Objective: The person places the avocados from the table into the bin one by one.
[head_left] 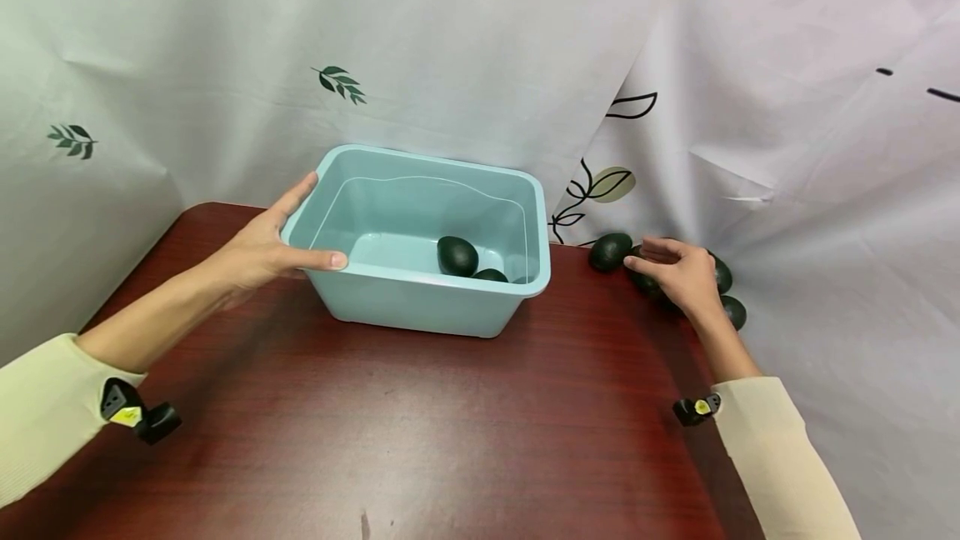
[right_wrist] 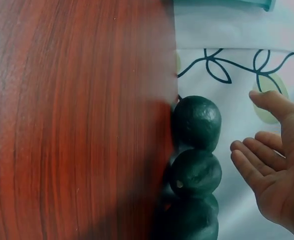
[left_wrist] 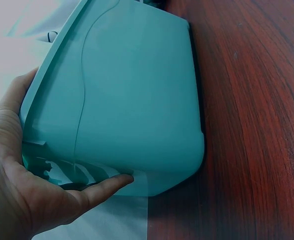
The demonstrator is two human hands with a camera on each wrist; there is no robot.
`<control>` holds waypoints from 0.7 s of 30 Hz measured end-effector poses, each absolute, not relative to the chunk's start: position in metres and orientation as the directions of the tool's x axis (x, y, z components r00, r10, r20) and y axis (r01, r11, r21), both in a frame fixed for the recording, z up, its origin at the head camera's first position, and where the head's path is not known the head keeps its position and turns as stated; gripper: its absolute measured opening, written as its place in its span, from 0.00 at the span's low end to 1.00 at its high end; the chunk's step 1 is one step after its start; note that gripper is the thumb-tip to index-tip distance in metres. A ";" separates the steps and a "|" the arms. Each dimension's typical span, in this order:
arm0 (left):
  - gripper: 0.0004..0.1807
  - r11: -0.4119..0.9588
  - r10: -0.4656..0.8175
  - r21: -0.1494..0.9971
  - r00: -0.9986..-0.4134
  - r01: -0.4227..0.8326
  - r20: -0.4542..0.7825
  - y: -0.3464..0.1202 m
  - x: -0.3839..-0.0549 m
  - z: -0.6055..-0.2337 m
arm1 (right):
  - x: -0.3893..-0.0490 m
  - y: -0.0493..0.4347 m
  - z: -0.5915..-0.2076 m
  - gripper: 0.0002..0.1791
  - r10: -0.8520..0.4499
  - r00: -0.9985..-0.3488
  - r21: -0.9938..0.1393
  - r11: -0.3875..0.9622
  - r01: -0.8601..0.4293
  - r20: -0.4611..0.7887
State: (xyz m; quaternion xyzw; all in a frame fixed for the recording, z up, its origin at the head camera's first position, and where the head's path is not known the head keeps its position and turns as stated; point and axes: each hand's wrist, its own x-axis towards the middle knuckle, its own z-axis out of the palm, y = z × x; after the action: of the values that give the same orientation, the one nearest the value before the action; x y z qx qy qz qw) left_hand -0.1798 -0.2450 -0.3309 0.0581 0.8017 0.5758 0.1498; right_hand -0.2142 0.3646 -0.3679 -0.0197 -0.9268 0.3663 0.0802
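Note:
A light blue plastic tub stands on the table, with two dark green avocados visible inside it. My left hand grips its left end. The thumb lies over the front rim, and in the left wrist view fingers reach below the rim along the outer wall. To the right of the tub, my right hand hovers at a row of several avocados, partly hiding them. In the right wrist view the hand holds nothing, its thumb apart from its gently bent fingers, beside the avocados.
The dark red wooden table carries everything. A pale cloth printed with leaves hangs behind the tub and along the table's right side, close by the row of avocados.

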 end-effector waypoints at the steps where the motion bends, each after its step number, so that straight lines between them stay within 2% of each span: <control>1: 0.70 0.328 0.266 0.941 -0.948 -0.080 -0.173 -0.245 -0.180 -0.331 | -0.214 0.366 -0.368 0.40 0.101 -0.985 -0.678 0.735 -0.021 0.140; 15: 0.70 0.337 0.261 0.938 -0.949 -0.084 -0.178 -0.245 -0.180 -0.331 | -0.213 0.380 -0.375 0.38 0.176 -0.971 -0.600 0.798 0.045 0.161; 21: 0.70 0.331 0.261 0.940 -0.949 -0.082 -0.174 -0.245 -0.180 -0.332 | -0.215 0.384 -0.378 0.38 0.191 -0.970 -0.606 0.793 0.063 0.149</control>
State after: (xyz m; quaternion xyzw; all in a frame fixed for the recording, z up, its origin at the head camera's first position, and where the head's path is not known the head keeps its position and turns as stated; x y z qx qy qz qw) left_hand -0.1802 -0.2449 -0.3316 0.0560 0.8021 0.5756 0.1489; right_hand -0.2149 0.3844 -0.3777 -0.0674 -0.9414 0.3145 0.1019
